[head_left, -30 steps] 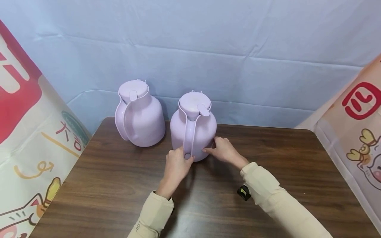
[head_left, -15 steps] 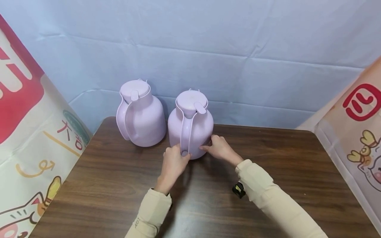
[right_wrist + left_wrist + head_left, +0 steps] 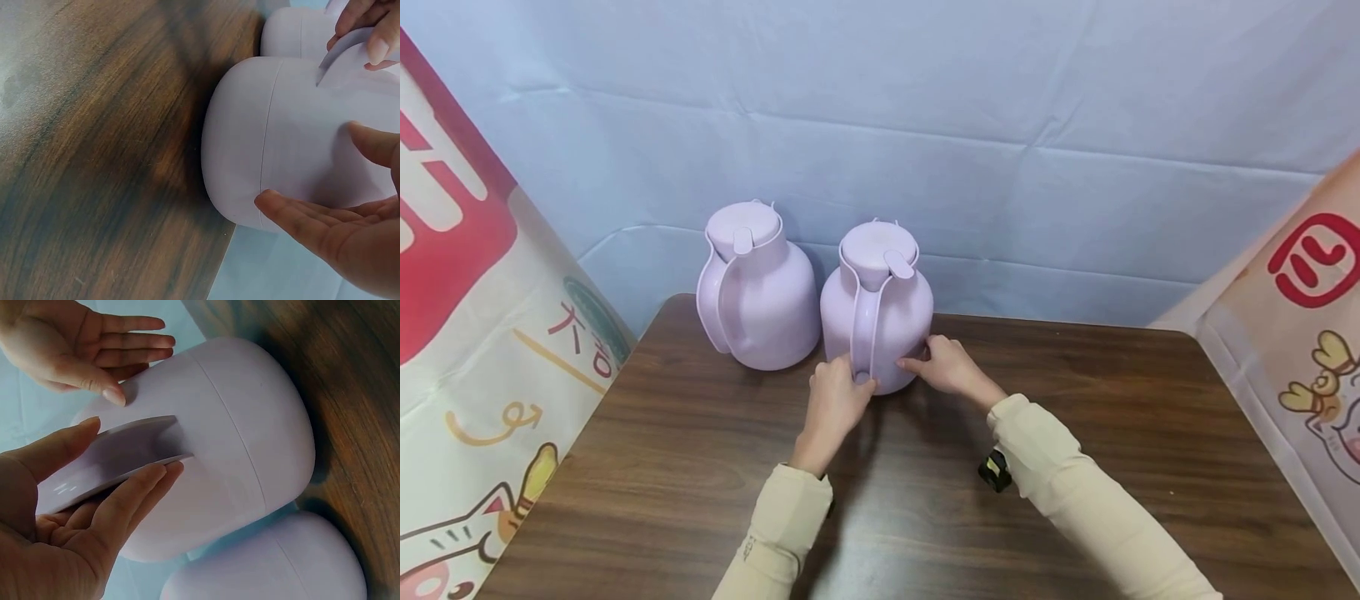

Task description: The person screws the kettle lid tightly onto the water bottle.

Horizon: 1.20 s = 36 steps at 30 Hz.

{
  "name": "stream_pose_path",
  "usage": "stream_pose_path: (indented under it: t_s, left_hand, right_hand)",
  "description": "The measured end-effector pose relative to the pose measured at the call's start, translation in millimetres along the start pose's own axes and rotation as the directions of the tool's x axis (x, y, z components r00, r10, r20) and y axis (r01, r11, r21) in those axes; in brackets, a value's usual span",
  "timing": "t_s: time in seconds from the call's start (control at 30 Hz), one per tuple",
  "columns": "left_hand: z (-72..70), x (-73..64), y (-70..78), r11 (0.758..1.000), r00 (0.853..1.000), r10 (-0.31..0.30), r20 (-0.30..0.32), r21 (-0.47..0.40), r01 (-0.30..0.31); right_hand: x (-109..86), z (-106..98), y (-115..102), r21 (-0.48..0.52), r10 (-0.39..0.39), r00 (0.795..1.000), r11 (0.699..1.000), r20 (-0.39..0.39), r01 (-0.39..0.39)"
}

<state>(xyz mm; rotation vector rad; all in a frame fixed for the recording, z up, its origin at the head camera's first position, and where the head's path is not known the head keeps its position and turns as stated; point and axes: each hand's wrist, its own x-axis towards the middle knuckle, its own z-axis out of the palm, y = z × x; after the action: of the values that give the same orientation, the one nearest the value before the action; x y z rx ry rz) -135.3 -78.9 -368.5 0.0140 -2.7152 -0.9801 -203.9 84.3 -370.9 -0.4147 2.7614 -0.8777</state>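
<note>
Two lilac thermos jugs stand upright side by side near the table's back edge. At the lower part of the handle (image 3: 134, 453) of the right-hand jug (image 3: 908, 321), my left hand (image 3: 833, 402) has its thumb on one side and its fingers on the other. My right hand (image 3: 953, 367) lies against that jug's right side; the right wrist view shows its fingers (image 3: 306, 222) nearly straight and its thumb apart from them. The left-hand jug (image 3: 782, 308) is untouched, its handle angled to the front left. A narrow gap separates the two bodies.
The brown wood-grain table (image 3: 1075, 467) stretches in front and to the right. Behind it hangs a pale blue cloth (image 3: 970, 167). Printed panels flank it, a left panel (image 3: 482, 333) and a right panel (image 3: 1270, 350).
The right-hand jug has slid left and slightly back, closing much of the gap to the other jug. Both hands have moved along with it.
</note>
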Motion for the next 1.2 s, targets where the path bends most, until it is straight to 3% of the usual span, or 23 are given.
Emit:
stream_pose_path:
  t_s: [0.8,1.2]
  left_hand:
    - [4.0,20.5,-5.6,1.0,0.999,-0.014,-0.03,-0.017,0.013]
    - [6.4,27.7,-6.4,0.999,0.998,-0.046,-0.036,-0.012,0.046]
  right_hand:
    - [10.4,-2.7,-0.6,0.051,-0.016,1.0,0.999,0.021,0.015]
    - [12.2,-2.6,2.6,0.059,-0.089,0.994,0.995,0.066,0.086]
